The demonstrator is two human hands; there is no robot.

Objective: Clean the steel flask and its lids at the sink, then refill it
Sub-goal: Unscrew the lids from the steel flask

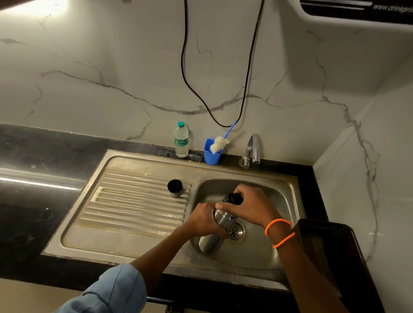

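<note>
- Your left forearm, in its pale blue sleeve (114,292), comes in nearest the lens and runs up to the left hand (204,219), whose fingers are curled around the upper body of the steel flask (217,230), just under its shoulder.
- Your right hand (248,204) sits right beside it, further up the same flask, its fingers wrapped over the black inner lid (234,198) at the neck, with the thumb lying along the near side of the neck.
- What matters for the coming move is the flask's long axis: it is tilted, base low and towards you near the front of the basin, neck up and away towards the tap (252,150). The two hands stack along that line, left below, right above, so any twist of the lid has to turn about this slanted axis, with the left hand bracing the body against it.
- Judging by the grip, you are unscrewing the inner lid; whether it is already loose cannot be told, as your fingers hide the joint.
- Just behind the flask's middle lies the drain (235,231) of the sink (291,190), so a dropped lid would fall into the basin.
- Well apart to the left, the outer cap (175,187) stands on the ribbed drainboard (132,205).
- Against the back wall, a bottle brush (219,144) leans in a blue cup (211,155), beside a plastic water bottle (181,141).
</note>
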